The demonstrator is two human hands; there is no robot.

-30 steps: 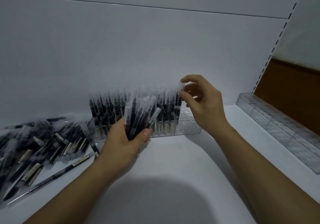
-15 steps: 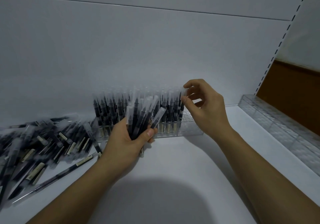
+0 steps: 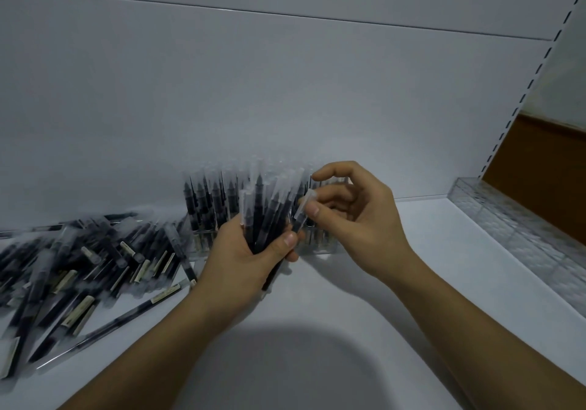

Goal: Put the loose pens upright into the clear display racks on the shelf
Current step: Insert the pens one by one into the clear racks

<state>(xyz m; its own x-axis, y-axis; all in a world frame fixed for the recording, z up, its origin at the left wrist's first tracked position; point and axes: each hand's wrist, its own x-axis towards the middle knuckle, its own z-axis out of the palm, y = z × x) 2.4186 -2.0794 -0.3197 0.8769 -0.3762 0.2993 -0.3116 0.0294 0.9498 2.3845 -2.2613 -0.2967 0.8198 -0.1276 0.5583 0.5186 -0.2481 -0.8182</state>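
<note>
My left hand (image 3: 244, 257) grips a bundle of black pens with clear caps (image 3: 268, 216), held upright in front of the clear display rack (image 3: 203, 241). That rack stands against the back wall, with several pens upright in it. My right hand (image 3: 355, 219) pinches the clear cap of one pen (image 3: 302, 208) at the right edge of the bundle, between thumb and fingers. A heap of loose pens (image 3: 79, 260) lies on the white shelf (image 3: 364, 298) to the left.
A second clear rack (image 3: 520, 235), with no pens in it, runs along the shelf's right side by a brown panel (image 3: 545, 175). A slotted upright (image 3: 523, 92) rises at the right. My shadow falls on the shelf's front.
My right hand has left the rack's right end, where it held a pen, and moved left to the bundle, where it pinches a pen. The left hand has stayed put with its bundle.
</note>
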